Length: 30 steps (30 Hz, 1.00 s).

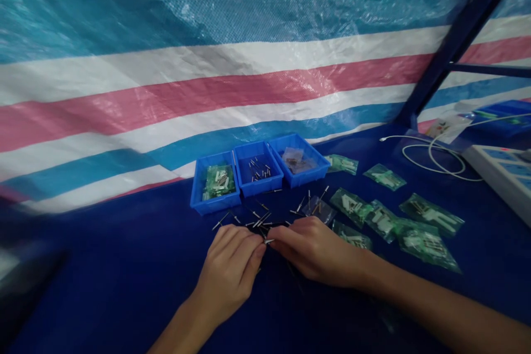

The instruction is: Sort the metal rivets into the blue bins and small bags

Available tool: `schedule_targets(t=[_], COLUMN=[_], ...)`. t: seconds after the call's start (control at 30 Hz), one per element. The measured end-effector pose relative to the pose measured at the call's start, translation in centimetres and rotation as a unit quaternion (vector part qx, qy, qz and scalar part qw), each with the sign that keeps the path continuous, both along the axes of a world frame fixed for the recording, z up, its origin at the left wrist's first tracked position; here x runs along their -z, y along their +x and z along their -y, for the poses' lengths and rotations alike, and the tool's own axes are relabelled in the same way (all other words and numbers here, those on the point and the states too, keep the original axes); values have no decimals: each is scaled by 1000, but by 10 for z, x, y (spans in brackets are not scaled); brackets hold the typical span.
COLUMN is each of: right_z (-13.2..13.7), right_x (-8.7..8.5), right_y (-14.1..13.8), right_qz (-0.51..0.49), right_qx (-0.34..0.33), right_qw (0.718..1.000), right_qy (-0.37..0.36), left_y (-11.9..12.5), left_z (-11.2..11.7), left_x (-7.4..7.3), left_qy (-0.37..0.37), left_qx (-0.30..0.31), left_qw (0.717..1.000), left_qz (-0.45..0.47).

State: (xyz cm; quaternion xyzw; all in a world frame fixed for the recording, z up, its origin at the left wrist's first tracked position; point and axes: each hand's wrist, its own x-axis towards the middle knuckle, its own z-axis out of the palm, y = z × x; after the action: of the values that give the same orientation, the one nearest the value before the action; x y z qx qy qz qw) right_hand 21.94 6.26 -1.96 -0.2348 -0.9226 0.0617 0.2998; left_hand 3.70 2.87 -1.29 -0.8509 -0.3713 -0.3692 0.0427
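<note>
My left hand (231, 257) and my right hand (311, 249) meet over the blue table, fingertips pinched close together. Between them shows the pale, pointed end of a small metal pin (269, 241); the fingers cover the rest of it. Just beyond my hands lie loose thin metal pins (262, 219) with thicker silvery ends, like blind rivets. A small clear bag (318, 210) lies past my right hand, with more pins around it.
Three blue bins stand behind: the left bin (199, 191) holds green packets, the middle bin (249, 189) pins, the right bin (309, 177) clear bags. Several green-tinted packets (431, 214) lie at right, near a white cable (435, 146) and a pale box (493, 168). A striped sheet (232, 88) hangs behind.
</note>
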Motion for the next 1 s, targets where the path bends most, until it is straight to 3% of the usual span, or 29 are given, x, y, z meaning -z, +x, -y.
schedule_targets(t=[0.63,0.83,1.0], right_z=[-1,-1,-1], right_x=[0,-2,-5], right_y=[0,2,4], right_qz=[2,19,-18], right_qx=[-1,26,28], right_qw=[1000,999,999], right_qy=[4,4,-5], left_y=[-1,-1,-3], left_z=[-1,-2,-3], left_x=[-1,1,1], left_qy=[9,20,23], left_qx=[-17,-32,-38], left_qw=[1000,999,999], left_qz=[6,9,8])
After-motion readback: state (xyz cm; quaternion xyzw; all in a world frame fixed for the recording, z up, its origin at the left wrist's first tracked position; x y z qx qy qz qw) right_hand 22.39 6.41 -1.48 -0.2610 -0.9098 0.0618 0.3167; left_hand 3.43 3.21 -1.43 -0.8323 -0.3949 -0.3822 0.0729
